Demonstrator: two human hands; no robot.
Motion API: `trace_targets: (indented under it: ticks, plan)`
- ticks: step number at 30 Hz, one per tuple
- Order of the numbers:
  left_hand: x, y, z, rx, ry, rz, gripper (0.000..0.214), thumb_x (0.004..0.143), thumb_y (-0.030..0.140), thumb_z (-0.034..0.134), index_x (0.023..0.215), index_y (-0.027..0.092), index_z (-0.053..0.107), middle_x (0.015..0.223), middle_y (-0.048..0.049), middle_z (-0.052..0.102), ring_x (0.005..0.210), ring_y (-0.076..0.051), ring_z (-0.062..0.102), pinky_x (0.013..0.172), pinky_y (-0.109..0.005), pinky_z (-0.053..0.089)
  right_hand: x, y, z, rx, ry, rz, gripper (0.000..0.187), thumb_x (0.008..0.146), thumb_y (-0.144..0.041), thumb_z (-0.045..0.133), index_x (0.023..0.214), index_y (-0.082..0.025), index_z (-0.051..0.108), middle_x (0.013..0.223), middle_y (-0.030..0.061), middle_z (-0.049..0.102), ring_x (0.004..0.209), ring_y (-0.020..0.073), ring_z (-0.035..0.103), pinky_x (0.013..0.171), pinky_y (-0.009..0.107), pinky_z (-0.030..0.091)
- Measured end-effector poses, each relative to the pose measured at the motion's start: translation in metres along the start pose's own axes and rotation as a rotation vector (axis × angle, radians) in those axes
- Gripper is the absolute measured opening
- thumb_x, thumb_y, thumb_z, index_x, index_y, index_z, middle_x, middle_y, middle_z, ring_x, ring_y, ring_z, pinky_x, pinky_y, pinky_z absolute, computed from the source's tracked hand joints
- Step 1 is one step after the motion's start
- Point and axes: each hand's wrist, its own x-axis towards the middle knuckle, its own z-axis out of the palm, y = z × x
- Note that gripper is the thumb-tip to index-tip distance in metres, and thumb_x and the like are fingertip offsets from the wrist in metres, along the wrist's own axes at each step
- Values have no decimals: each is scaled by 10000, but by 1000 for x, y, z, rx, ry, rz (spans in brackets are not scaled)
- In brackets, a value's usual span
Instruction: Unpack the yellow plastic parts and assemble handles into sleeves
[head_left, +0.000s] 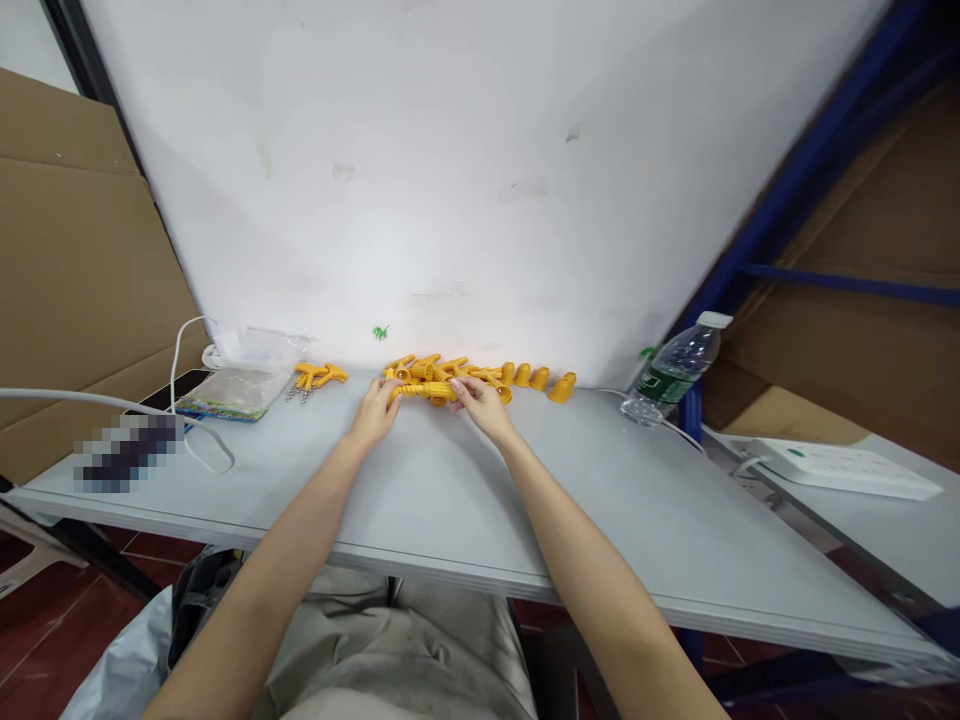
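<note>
Between my two hands is a long yellow plastic piece [422, 391] with a ridged left part, held level above the table near the wall. My left hand [374, 410] is closed on its left end. The fingers of my right hand [481, 404] pinch its right end. Right behind it lies a pile of yellow plastic parts [424, 369], some with T-shaped handles, partly hidden by the held piece and my fingers. Several small yellow caps [540, 379] stand in a row to the right. Farther left lie yellow T-handles with metal spirals [319, 376], like corkscrews.
A grey table [450, 500] runs up to a white wall panel [480, 200]. At left are a clear plastic bag [232, 390], a white cable [176, 360] and a blurred dark object [127, 453]. A water bottle [671, 375] and a white power strip [847, 467] are at right.
</note>
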Motion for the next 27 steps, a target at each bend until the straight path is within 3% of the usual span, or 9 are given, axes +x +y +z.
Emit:
trace_targets:
  ticks: [7, 10, 13, 16, 19, 21, 23, 25, 27]
  plan:
    - [1, 2, -4, 3, -61, -25, 258, 938, 247, 443, 1150, 189, 579, 979, -72, 576, 816, -154, 578, 824, -302, 499, -3, -13, -8, 77, -142, 18, 637, 641, -712, 681, 988, -179, 646, 791, 57, 693, 686, 216, 658, 735, 393, 552]
    - [1, 6, -7, -3, -68, -11, 255, 940, 242, 439, 1151, 193, 575, 1009, -76, 578, 853, -158, 584, 848, -306, 495, -6, -19, -8, 60, -117, 72, 572, 645, -738, 657, 778, -183, 626, 653, 32, 657, 528, 172, 603, 596, 337, 533]
    - [2, 11, -9, -18, -62, 21, 242, 937, 241, 451, 1143, 204, 574, 1037, -73, 574, 904, -161, 587, 870, -302, 489, -9, -24, -3, 33, -54, 164, 592, 728, -766, 544, 541, -205, 504, 468, 8, 552, 388, 126, 490, 448, 280, 445]
    - [2, 14, -9, -27, -57, 16, 234, 932, 223, 465, 1138, 200, 573, 1032, -71, 575, 876, -155, 593, 857, -295, 489, -10, -28, 3, 27, 31, 260, 627, 762, -783, 474, 484, -222, 458, 375, -1, 460, 334, 115, 407, 367, 270, 362]
    - [2, 13, -8, -33, -50, -12, 231, 923, 209, 481, 1136, 194, 570, 1017, -67, 578, 855, -152, 595, 835, -288, 490, -8, -28, 1, 14, -13, 292, 617, 779, -776, 459, 612, -194, 576, 453, 18, 540, 338, 120, 440, 372, 279, 379]
    - [2, 12, -7, -32, -48, -26, 232, 917, 199, 490, 1135, 188, 569, 1022, -67, 580, 859, -151, 596, 836, -286, 488, -7, -26, -4, 32, -79, 225, 560, 773, -713, 554, 877, -173, 658, 649, 43, 655, 414, 133, 540, 438, 288, 452]
    - [2, 10, -7, -25, -52, -31, 231, 914, 192, 496, 1133, 180, 570, 1023, -68, 583, 851, -147, 597, 842, -285, 485, -6, -23, -9, 70, -127, 118, 594, 729, -627, 668, 1128, -190, 615, 831, 50, 692, 518, 148, 613, 527, 307, 512]
    - [1, 10, -7, -17, -56, -24, 231, 912, 191, 503, 1133, 178, 570, 1016, -66, 584, 843, -145, 599, 843, -283, 484, -6, -22, -11, 100, -139, 62, 636, 687, -605, 711, 1155, -190, 595, 831, 41, 690, 539, 153, 619, 559, 320, 522]
    - [1, 10, -7, -14, -55, -9, 232, 910, 194, 508, 1135, 189, 569, 1009, -59, 587, 846, -147, 601, 842, -283, 485, -6, -22, -10, 109, -118, 77, 574, 678, -663, 683, 980, -177, 625, 701, 28, 672, 476, 149, 581, 516, 308, 493]
